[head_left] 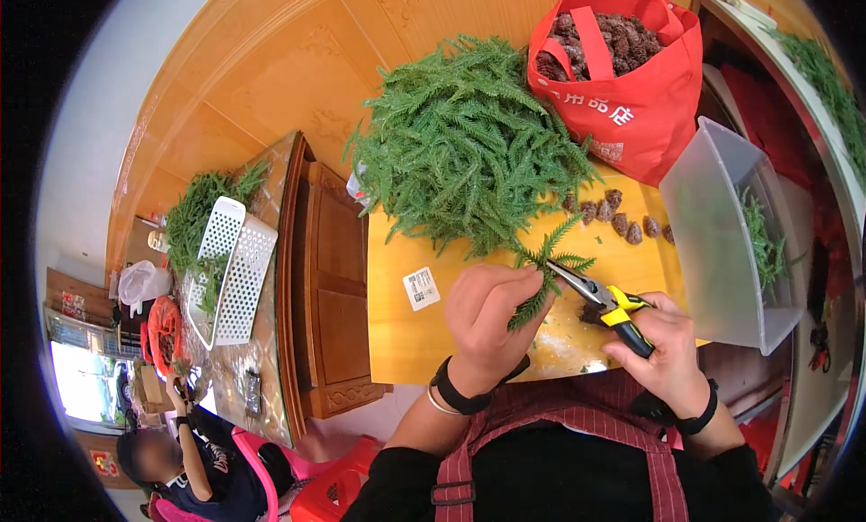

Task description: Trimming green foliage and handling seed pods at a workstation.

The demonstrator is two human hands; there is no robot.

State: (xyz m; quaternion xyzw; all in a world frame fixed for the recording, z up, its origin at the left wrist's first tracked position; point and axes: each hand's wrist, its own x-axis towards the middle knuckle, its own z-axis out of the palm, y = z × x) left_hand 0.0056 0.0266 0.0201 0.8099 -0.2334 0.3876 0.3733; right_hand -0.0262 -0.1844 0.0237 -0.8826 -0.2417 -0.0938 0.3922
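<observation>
Right fingers (666, 325) around yellow-black pliers (615, 315)

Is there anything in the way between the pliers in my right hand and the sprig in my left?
Nothing visible. The pliers in your right hand reach right up to the green sprig pinched in your left hand. The row of pine cones lies farther back, off that line.

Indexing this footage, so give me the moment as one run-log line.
left hand: pinching green sprig | right hand: holding pliers, tips at sprig | yellow table: greenery pile, pine cones
</observation>
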